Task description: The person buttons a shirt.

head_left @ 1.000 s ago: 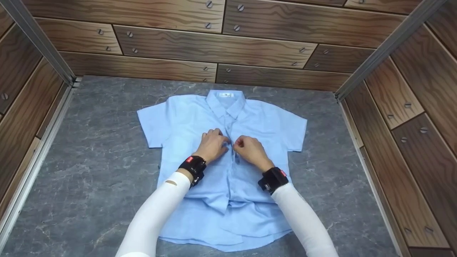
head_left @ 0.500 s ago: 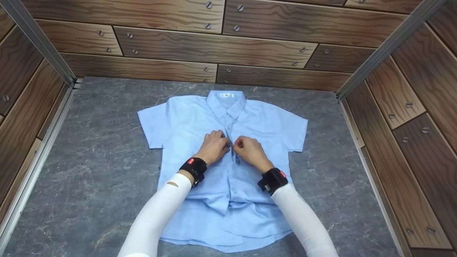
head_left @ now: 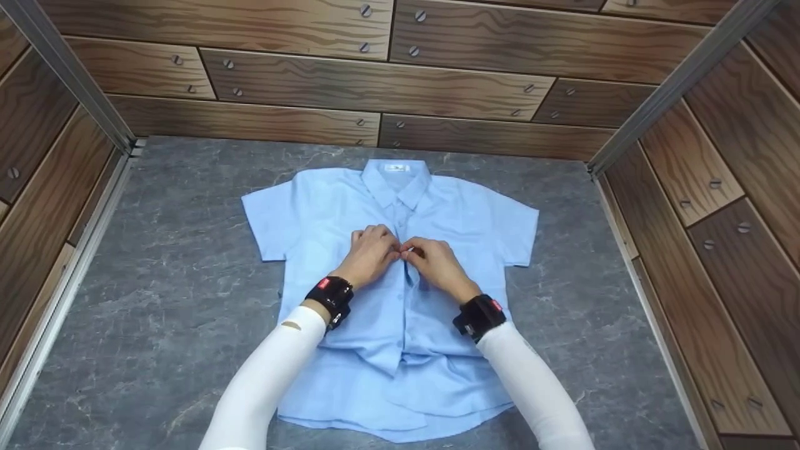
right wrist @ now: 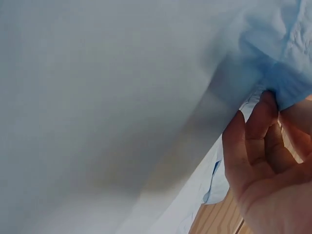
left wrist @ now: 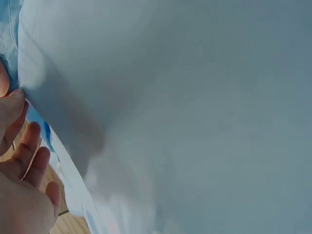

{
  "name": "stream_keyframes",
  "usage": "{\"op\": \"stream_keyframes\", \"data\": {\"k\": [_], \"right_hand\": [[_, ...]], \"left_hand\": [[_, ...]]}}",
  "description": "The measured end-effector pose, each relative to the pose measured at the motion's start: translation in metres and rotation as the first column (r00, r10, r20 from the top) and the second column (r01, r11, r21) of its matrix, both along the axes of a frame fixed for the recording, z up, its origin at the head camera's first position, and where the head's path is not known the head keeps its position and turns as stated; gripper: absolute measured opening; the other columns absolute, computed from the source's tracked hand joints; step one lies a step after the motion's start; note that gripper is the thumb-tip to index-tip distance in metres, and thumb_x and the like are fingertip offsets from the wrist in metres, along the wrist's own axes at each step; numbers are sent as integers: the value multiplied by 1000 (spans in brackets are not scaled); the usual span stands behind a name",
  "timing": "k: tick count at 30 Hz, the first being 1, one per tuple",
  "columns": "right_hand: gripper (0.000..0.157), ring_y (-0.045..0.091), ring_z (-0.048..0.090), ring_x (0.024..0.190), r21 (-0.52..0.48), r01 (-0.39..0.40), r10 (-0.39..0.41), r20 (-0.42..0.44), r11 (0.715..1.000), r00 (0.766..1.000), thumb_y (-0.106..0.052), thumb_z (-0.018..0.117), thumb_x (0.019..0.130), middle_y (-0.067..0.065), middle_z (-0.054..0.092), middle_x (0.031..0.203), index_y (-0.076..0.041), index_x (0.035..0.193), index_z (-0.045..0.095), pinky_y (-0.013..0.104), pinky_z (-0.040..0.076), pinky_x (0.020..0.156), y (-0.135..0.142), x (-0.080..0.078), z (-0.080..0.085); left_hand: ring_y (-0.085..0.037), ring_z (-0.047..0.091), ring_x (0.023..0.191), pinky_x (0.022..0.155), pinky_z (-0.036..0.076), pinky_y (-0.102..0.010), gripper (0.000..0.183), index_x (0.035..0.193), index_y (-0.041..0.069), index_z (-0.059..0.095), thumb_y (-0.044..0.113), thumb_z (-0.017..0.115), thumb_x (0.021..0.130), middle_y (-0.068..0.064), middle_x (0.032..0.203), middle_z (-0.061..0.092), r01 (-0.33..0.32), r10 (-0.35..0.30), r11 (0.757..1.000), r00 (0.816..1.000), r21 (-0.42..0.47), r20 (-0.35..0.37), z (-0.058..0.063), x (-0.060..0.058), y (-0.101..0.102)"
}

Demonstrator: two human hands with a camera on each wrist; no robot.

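Note:
A light blue short-sleeved shirt [head_left: 331, 212] lies face up, collar away from me, its front placket running down the middle. At mid-chest my left hand [head_left: 370, 256] pinches one edge of the placket. My right hand [head_left: 440, 265] pinches the cloth just opposite, and the fingertips of both hands meet. Seen from the left wrist, thumb and finger of the left hand [left wrist: 24, 204] grip the fabric edge while the other fingers stay loose. In the right wrist view the right hand [right wrist: 268, 180] holds gathered cloth. Any button between the fingertips is hidden.
The shirt rests on a grey marbled tabletop [head_left: 175, 262]. Wood-patterned panels [head_left: 312, 81] stand at the back and both sides, joined by metal corner posts [head_left: 681, 87]. The shirt's lower part is creased, with its hem [head_left: 400, 431] near me.
The small gap between my hands has closed, and their fingertips now touch at the placket. The left wrist has shifted slightly left. The shirt stays in place.

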State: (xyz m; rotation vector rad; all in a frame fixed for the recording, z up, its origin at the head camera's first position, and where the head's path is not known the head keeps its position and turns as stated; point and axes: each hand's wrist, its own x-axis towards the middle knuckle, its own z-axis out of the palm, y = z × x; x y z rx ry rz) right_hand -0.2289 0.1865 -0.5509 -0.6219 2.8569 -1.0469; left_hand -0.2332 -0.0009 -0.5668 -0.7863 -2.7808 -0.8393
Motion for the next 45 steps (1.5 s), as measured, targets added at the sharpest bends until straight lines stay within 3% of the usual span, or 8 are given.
{"op": "stream_keyframes", "data": {"k": [8, 18, 27, 38, 45], "right_hand": [[12, 7, 54, 57, -24, 31, -31, 22, 999, 999, -23, 67, 91, -2, 66, 73, -14, 100, 70, 24, 43, 52, 0, 0, 2], [9, 7, 55, 59, -33, 47, -47, 1, 998, 999, -22, 66, 92, -4, 66, 75, -16, 95, 71, 24, 44, 55, -2, -2, 2], [6, 8, 58, 69, -99, 56, -58, -12, 993, 998, -20, 68, 90, -4, 68, 79, -15, 92, 71, 23, 46, 63, 0, -4, -3], [8, 9, 59, 70, -144, 102, -101, 14, 984, 995, -23, 66, 92, -4, 67, 79, -16, 92, 70, 25, 46, 64, -2, -1, -5], [7, 9, 56, 66, -141, 102, -101, 13, 985, 995, -22, 66, 92, -4, 65, 77, -16, 93, 69, 23, 44, 60, -3, 1, -6]], "left_hand": [[-27, 53, 107, 90, 34, -48, 14, 99, 12, 67, 23, 63, 93, -5, 107, 58, -6, 6, 998, 1000, 56, -6, 3, 0, -2], [-26, 53, 110, 93, 32, -49, 13, 98, 13, 67, 23, 63, 93, -3, 108, 59, -1, -1, 992, 1000, 126, 23, 6, 0, -3], [-22, 51, 117, 96, 29, -46, 27, 113, 16, 66, 33, 65, 91, 0, 117, 58, -47, 25, 985, 991, 168, 129, -4, 2, -4], [-19, 63, 108, 94, 37, -48, 19, 103, 16, 76, 26, 70, 88, 0, 112, 67, -136, 70, 929, 978, 344, 198, -10, 2, -3], [-20, 64, 107, 96, 43, -42, 18, 102, 14, 76, 25, 69, 89, -1, 111, 69, -166, 72, 914, 964, 371, 255, -12, -1, -4]]}}
